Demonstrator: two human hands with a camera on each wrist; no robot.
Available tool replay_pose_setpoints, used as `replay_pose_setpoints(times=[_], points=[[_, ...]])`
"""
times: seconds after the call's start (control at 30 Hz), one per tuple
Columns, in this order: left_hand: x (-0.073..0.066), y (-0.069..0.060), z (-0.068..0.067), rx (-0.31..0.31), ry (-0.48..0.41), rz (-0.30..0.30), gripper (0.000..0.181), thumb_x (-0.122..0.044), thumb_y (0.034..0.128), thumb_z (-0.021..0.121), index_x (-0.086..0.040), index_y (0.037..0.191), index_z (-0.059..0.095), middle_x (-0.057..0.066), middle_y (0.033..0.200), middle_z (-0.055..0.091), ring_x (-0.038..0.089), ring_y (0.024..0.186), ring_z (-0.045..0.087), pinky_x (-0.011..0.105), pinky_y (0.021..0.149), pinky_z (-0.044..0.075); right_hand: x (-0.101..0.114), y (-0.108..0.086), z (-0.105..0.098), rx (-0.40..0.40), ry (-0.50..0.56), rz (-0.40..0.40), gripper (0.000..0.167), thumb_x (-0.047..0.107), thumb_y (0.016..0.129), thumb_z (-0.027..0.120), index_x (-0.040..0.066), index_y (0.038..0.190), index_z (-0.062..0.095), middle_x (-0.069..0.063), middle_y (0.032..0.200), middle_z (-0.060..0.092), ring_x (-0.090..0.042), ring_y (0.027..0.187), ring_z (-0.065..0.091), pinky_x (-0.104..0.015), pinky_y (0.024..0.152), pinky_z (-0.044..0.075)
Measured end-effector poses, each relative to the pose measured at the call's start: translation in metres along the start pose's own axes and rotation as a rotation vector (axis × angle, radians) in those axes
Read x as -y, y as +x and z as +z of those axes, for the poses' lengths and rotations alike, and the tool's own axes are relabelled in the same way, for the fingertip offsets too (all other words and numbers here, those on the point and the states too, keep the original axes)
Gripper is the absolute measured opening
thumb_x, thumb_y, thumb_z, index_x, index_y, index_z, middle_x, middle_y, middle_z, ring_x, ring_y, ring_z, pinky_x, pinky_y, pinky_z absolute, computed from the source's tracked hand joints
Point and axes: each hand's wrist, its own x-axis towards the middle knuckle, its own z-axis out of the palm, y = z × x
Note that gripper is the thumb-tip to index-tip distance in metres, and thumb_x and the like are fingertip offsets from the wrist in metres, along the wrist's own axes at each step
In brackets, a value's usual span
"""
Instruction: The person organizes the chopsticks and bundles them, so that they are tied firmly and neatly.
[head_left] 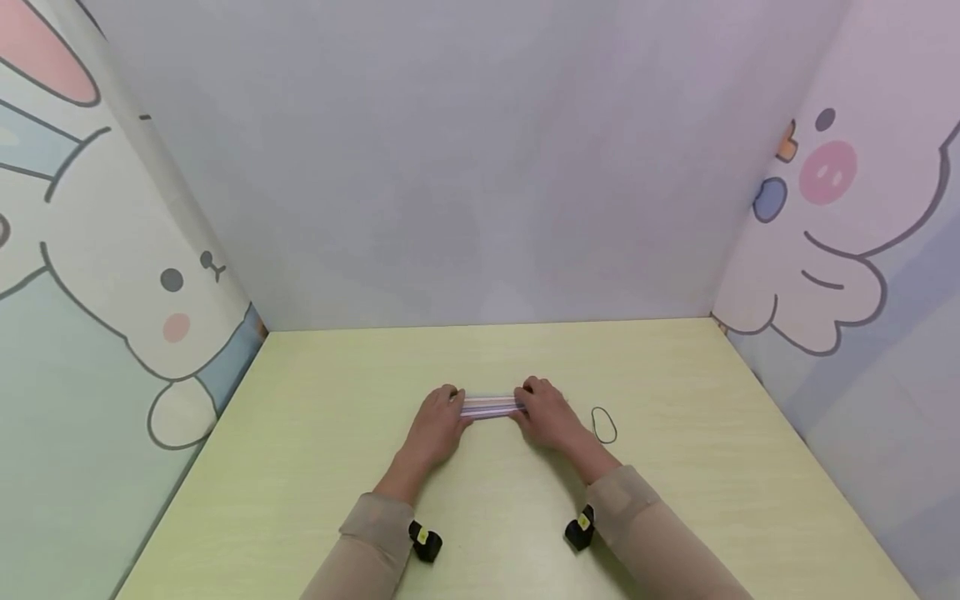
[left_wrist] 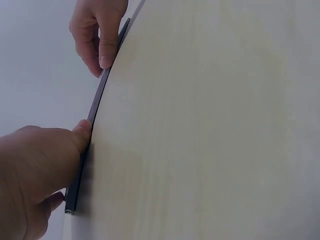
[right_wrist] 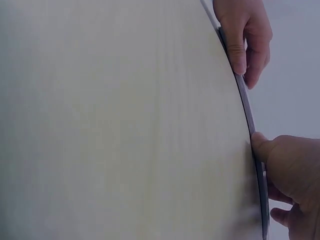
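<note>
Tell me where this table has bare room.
Crowded: the middle, where left hand and right hand hold a striped bundle. Bare table lies left of the left hand, right of the dark loop, and from bundle to back wall.

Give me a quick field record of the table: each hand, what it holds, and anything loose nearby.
Left hand: grips the bundle near its left end
Right hand: grips the bundle near its right end
Bundle: slim lengths side by side, pale and purple; exact kind unclear
Loose item: thin dark loop, lying right of the right hand, not held
Surface: pale yellowish table
</note>
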Motion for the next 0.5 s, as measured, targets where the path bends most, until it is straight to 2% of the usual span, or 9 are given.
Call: replay_pose_setpoints(times=[0.23,0.5], points=[[-0.0009,-0.0011,-0.0015,-0.027,0.054,0.020,0.051,-0.031,0.0984,0.067,0.002,0.136,0.058,0.016,0.129,0.053,0.032,0.122,0.051,0.043,0.109,0.037,0.0019,-0.0013,-0.0020,0.036,0.028,0.043,0.024,0.029,0.095,0.072,0.008,0.102,0.064,-0.010,0.106,0.055,-0.026,0.092,0.048,-0.041,0.074,0.043],[-0.0008,-0.0026,0.0020,-0.028,0.061,0.010,0.041,-0.031,0.0989,0.065,-0.003,0.128,0.062,0.010,0.122,0.053,0.027,0.113,0.052,0.041,0.096,0.044,0.0036,-0.0040,-0.0006,0.001,-0.035,0.012,0.023,0.029,0.093,0.075,0.008,0.102,0.072,-0.007,0.104,0.059,-0.024,0.088,0.051,-0.038,0.072,0.043]])
